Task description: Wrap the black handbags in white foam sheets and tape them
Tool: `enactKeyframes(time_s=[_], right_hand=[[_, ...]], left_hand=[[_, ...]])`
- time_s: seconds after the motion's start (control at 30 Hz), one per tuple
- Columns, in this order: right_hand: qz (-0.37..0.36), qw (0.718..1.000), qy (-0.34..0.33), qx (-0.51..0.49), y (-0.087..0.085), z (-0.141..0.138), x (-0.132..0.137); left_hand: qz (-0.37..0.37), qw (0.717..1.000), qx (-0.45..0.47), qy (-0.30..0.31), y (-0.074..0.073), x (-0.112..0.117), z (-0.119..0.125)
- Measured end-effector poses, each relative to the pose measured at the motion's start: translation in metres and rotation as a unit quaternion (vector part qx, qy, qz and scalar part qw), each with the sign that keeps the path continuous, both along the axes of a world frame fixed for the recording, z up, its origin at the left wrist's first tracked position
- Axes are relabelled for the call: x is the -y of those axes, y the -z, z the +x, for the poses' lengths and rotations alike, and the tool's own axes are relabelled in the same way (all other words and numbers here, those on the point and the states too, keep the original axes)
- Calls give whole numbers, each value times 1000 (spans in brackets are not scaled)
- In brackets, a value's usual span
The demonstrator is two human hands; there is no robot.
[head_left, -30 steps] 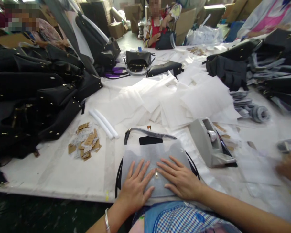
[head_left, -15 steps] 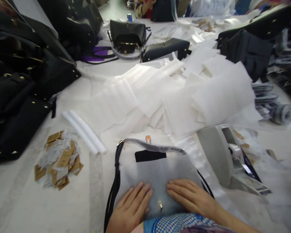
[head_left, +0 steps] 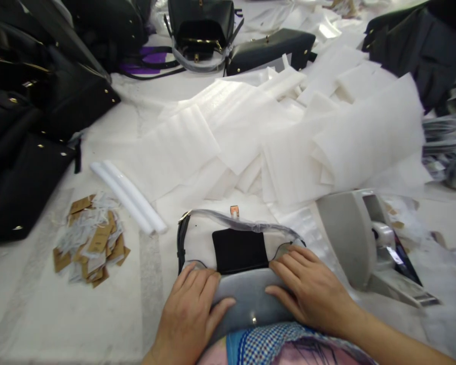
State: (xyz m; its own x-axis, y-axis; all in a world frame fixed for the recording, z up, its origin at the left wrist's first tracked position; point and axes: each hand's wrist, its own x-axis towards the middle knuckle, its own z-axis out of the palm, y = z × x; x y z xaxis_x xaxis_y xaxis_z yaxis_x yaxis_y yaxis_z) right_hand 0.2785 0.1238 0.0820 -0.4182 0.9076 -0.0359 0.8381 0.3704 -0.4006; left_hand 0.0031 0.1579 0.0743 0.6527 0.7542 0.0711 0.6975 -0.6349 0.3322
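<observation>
A black handbag (head_left: 240, 249) lies at the table's near edge, its front covered by a thin translucent foam sheet (head_left: 247, 294) with a small gold clasp showing. Its strap (head_left: 228, 219), partly sleeved in clear plastic, arcs beyond it. My left hand (head_left: 192, 304) curls its fingers over the far left edge of the covered front, thumb resting on the sheet. On the right side, my right hand (head_left: 307, 289) grips the same edge, fingers bent over it and thumb on the sheet. The bag's underside is hidden.
A heap of white foam sheets (head_left: 273, 137) spreads beyond the bag. Brown tags (head_left: 99, 241) and two white rolls (head_left: 127, 195) lie left. A grey tape dispenser (head_left: 349, 243) stands right. Black bags (head_left: 26, 142) pile up far left; more (head_left: 271, 50) sit at the back.
Both hands have slid from lying flat on the sheet to the bag's far edge and curled over it. More of the black panel beyond the sheet shows. The view has tilted down.
</observation>
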Motion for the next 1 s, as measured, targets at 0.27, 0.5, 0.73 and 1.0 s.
enactKeyframes(time_s=[0.27,0.5,0.73,1.0], right_hand=[[-49,998,-5,30,15,-4,-13],[-7,998,11,60,24,-11,-14],[-32,997,7,74,29,-12,-14],[-60,993,13,100,16,-14,-16]], left_hand=[[-7,999,-47,0,19,-7,5],[69,998,3,-6,23,10,17],[102,980,62,158,19,34,13],[69,985,-36,156,32,63,0]])
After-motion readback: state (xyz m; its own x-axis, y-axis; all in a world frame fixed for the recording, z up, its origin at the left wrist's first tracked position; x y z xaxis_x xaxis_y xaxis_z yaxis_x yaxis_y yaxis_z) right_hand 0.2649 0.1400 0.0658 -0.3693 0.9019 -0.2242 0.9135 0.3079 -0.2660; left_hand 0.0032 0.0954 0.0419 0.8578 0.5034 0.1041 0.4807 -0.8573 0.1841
